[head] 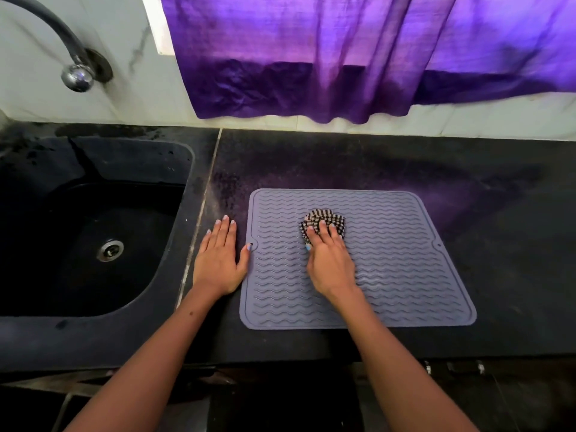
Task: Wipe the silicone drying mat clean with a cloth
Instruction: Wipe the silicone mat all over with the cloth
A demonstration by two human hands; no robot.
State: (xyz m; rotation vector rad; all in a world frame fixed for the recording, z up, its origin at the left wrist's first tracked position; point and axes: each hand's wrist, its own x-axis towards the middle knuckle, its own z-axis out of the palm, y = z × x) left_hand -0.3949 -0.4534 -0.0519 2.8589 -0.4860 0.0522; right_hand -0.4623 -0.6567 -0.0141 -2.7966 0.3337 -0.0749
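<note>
- Both hands lie palm down: the left hand (219,260) is flat with fingers spread on the dark stone desk (498,244), just beside the left edge of the mat, its thumb touching the small notch in that edge.
- Right hand (328,260) presses down on a bunched black-and-white checked cloth (324,221), fingers extended over it; whether the fingers curl into the fabric cannot be told.
- Most of the cloth is hidden under the right hand; only its crumpled far part shows beyond the fingertips.
- Grey square silicone drying mat with wavy ridges (405,260) lies flat on the desk, right of the sink; the cloth sits on its upper middle area.
- Right forearm crosses the mat's near edge and hides part of it.
- Both forearms run up from the bottom edge, cut off below the elbows.
- Black recessed sink (37,300) is cut off at the left; its metal drain (109,250) shows.
- Curved dark tap (74,67) is cut off at the top left.
- Purple curtain (311,57) hangs behind, blurred at the right.
</note>
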